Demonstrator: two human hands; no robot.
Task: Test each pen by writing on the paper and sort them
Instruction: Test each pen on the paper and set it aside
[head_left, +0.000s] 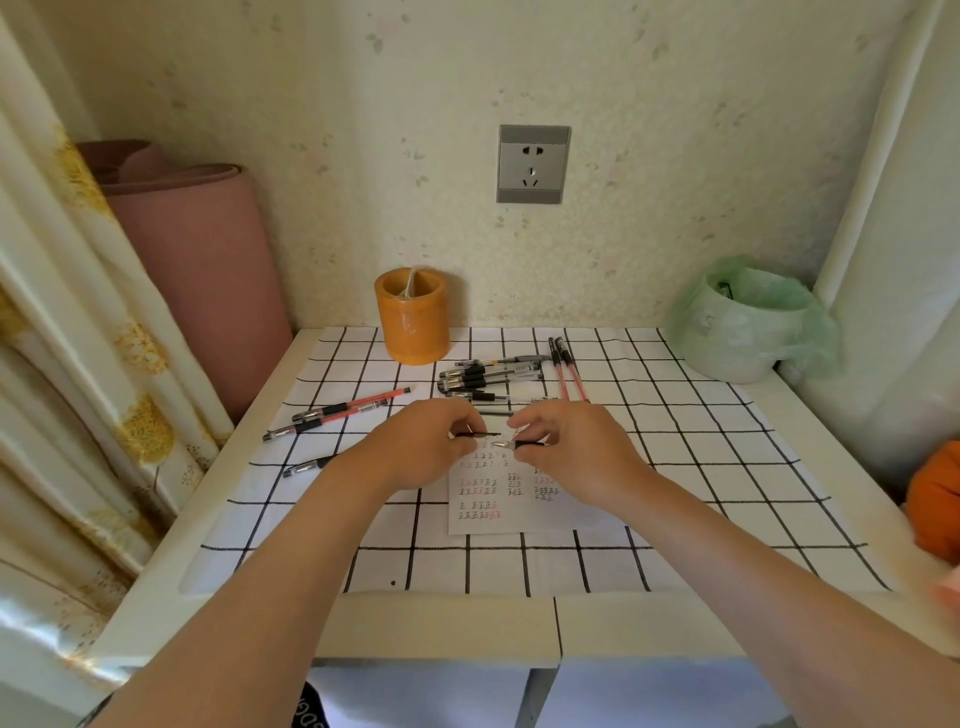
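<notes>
The left hand's fingers (470, 427) pinch a thin black cap (480, 434), held level just above the paper. The right hand's fingers (524, 435) grip a pen (522, 445) by its barrel, metal tip pointing left toward the cap; the two pieces are near each other but apart. The left hand (421, 447) and the right hand (571, 452) meet at the centre of the frame, both forearms reaching in from the lower edge.

Under the hands lies the paper (498, 499), a white sheet with rows of small black and red marks, resting on the checked cloth (675, 467) that covers the table (441, 623).

Just above the hands in the frame is a pile of black pens (488, 376), and two red pens (566, 371) lie side by side to its right. At centre left, three more pens lie apart from the pile: a red one (353, 408), a black one (296, 428) below it, and another black one (309, 466) partly hidden by the left forearm.

An orange holder (413, 322) stands at the back of the table, left of centre. A bin (737, 332) lined with a green bag sits at the back right corner. A grey socket (532, 163) is on the wall above, and a pink roll (197, 270) leans in the upper left.
</notes>
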